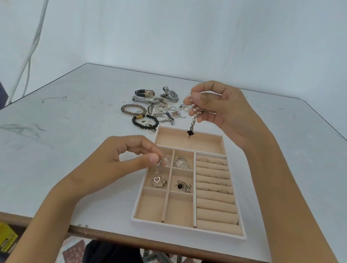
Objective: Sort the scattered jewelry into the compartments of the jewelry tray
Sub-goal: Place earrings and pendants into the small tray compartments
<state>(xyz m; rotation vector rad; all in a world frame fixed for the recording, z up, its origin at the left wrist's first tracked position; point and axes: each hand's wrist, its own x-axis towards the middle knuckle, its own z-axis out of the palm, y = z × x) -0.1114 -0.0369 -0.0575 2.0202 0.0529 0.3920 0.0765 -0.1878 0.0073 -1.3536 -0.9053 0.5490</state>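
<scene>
right fingers (204, 86), curled round the pearl chain (194, 114), should lower its charm (189, 132), dangling just below them, slowly into the tray's (189, 228) long slot (206, 145), while left fingers (142, 160) pinching an earring (159, 164) hold steady.

Right hand (219, 108) holds pearl bracelet (194, 112) above jewelry tray (189, 229), left hand (121, 157) pinches earring (159, 162)

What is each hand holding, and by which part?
The right hand grips a pearl chain by its upper end; its black charm hangs free. The left hand pinches a small silver piece by its top, between thumb and forefinger.
</scene>
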